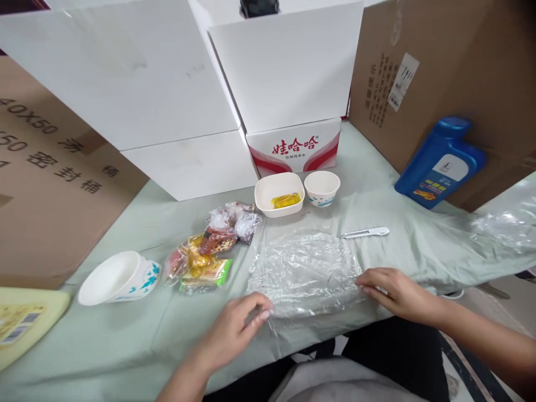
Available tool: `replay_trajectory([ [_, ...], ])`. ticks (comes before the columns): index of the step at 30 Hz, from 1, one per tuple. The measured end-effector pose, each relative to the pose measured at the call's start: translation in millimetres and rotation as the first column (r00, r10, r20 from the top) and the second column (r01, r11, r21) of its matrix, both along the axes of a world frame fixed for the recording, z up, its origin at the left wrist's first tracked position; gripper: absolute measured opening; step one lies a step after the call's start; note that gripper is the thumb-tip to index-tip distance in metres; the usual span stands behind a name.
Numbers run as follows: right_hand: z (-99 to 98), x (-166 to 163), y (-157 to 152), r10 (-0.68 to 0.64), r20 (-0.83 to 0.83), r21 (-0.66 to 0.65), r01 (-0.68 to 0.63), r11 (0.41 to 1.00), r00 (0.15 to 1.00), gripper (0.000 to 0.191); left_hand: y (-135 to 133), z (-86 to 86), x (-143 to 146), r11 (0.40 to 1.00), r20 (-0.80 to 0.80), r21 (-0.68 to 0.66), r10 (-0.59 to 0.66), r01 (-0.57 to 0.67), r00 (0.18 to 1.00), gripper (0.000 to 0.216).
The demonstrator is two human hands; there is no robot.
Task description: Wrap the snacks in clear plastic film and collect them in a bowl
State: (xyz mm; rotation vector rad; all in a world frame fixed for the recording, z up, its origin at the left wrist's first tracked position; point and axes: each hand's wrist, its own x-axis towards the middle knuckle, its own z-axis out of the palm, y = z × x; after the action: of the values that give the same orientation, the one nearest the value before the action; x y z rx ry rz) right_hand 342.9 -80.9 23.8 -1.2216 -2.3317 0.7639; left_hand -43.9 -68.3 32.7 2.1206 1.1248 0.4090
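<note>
A clear plastic bag (307, 268) lies spread flat on the green cloth in front of me. At its near left corner my left hand (240, 321) pinches the film between thumb and fingers. My right hand (396, 291) grips the bag's right edge in the same way. Just beyond the bag's far right corner rests a white utility knife (365, 233). Behind it stand a white rectangular bowl (268, 192) with a yellow packet (286, 200) inside and a white paper cup (322, 188). Several wrapped snacks (209, 251) are heaped left of the bag.
A white paper bowl (119, 277) sits tilted at the left, near a pale yellow bottle (29, 321). White boxes (288, 72) and brown cartons (427, 72) wall the back and sides. A blue bottle (439, 162) leans against the right carton. Crumpled clear plastic (508, 223) lies far right.
</note>
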Motion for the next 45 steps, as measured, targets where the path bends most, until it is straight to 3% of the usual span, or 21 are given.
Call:
replay_trajectory([
  [4, 0.3, -13, 26, -0.213, -0.123, -0.196, 0.186, 0.963, 0.969, 0.027, 33, 8.3, 2, 0.974, 0.020, -0.006, 0.226, -0.225, 0.974, 0.019],
  [7, -4.8, -22, 53, -0.279, -0.128, -0.214, 0.248, 0.945, 0.952, 0.030, 64, 2.6, 8, 0.944, -0.053, 0.085, 0.325, -0.320, 0.944, 0.017],
  [10, -11.2, -24, 78, -0.328, -0.050, -0.146, 0.318, 0.937, 0.943, 0.029, 81, -10.0, 14, 0.926, -0.135, 0.212, 0.344, -0.312, 0.929, 0.012],
  [15, -9.2, -16, 107, -0.474, 0.096, 0.070, 0.469, 0.881, 0.875, 0.028, 83, -35.3, 19, 0.887, -0.196, 0.348, 0.387, -0.305, 0.901, 0.011],
  [18, -1.0, -25, 122, -0.412, 0.117, 0.035, 0.411, 0.911, 0.903, 0.030, 81, -44.6, 20, 0.857, -0.204, 0.419, 0.411, -0.300, 0.888, 0.011],
  [22, 3.3, -55, 140, -0.157, 0.111, -0.021, 0.160, 0.987, 0.981, 0.050, 79, -49.6, 21, 0.809, -0.212, 0.529, 0.417, -0.255, 0.884, 0.013],
  [25, 1.9, -75, 147, 0.005, 0.136, -0.052, 0.002, 0.999, 0.991, 0.064, 77, -52.2, 22, 0.778, -0.260, 0.599, 0.413, -0.190, 0.873, 0.016],
  [27, 2.4, -79, 150, 0.034, 0.181, -0.082, -0.020, 0.996, 0.983, 0.060, 76, -53.9, 23, 0.764, -0.282, 0.627, 0.409, -0.156, 0.868, 0.017],
  [31, 9.6, -57, 156, -0.059, 0.218, -0.113, 0.085, 0.990, 0.974, 0.046, 76, -55.1, 23, 0.757, -0.290, 0.638, 0.402, -0.138, 0.868, 0.018],
  [35, 19.0, -20, 162, -0.293, 0.286, 0.092, 0.279, 0.956, 0.912, 0.039, 76, -53.2, 23, 0.767, -0.284, 0.622, 0.405, -0.155, 0.869, 0.018],
  [37, 22.9, -11, 159, -0.364, 0.222, 0.139, 0.340, 0.930, 0.905, 0.031, 76, -51.9, 23, 0.779, -0.268, 0.603, 0.403, -0.173, 0.875, 0.018],
  [39, 26.4, -11, 150, -0.342, 0.089, 0.033, 0.340, 0.940, 0.935, 0.023, 77, -50.9, 22, 0.788, -0.223, 0.577, 0.405, -0.215, 0.887, 0.017],
  [41, 29.5, -19, 138, -0.282, -0.045, -0.176, 0.270, 0.947, 0.958, 0.032, 78, -49.9, 21, 0.796, -0.151, 0.541, 0.410, -0.272, 0.899, 0.017],
  [43, 30.8, -29, 126, -0.231, -0.149, -0.373, 0.162, 0.913, 0.961, 0.045, 78, -49.0, 19, 0.801, -0.078, 0.504, 0.414, -0.323, 0.907, 0.017],
  [45, 28.1, -39, 115, -0.215, -0.218, -0.475, 0.089, 0.876, 0.952, 0.048, 79, -48.2, 19, 0.805, -0.024, 0.476, 0.414, -0.354, 0.910, 0.016],
])
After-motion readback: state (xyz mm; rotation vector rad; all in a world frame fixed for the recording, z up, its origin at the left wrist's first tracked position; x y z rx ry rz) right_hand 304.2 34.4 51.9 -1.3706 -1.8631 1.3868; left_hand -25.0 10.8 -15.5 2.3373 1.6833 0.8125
